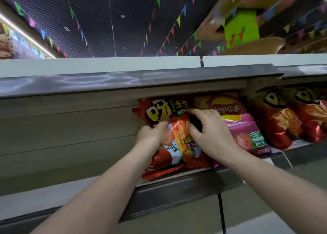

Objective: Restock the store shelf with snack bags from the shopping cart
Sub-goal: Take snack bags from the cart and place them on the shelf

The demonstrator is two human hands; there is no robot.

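The long grey metal store shelf (185, 184) is already carrying a pink crinkly crisp bag (247, 127) and two more red bags (279, 120) at right. The glossy red fries snack bag (178, 140) is standing at its left end; left hand (152, 134) is gripping its edge, right hand (210, 127) is pressing its front with curled fingers. More restocking is probably remaining; the cart is sitting out of view. Coloured pennant strings (178, 20) are hanging under the dark ceiling.

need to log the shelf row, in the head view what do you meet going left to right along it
wood panel → left hand → red fries bag → right hand → pink Lay's bag → red bag → another red bag at the right edge
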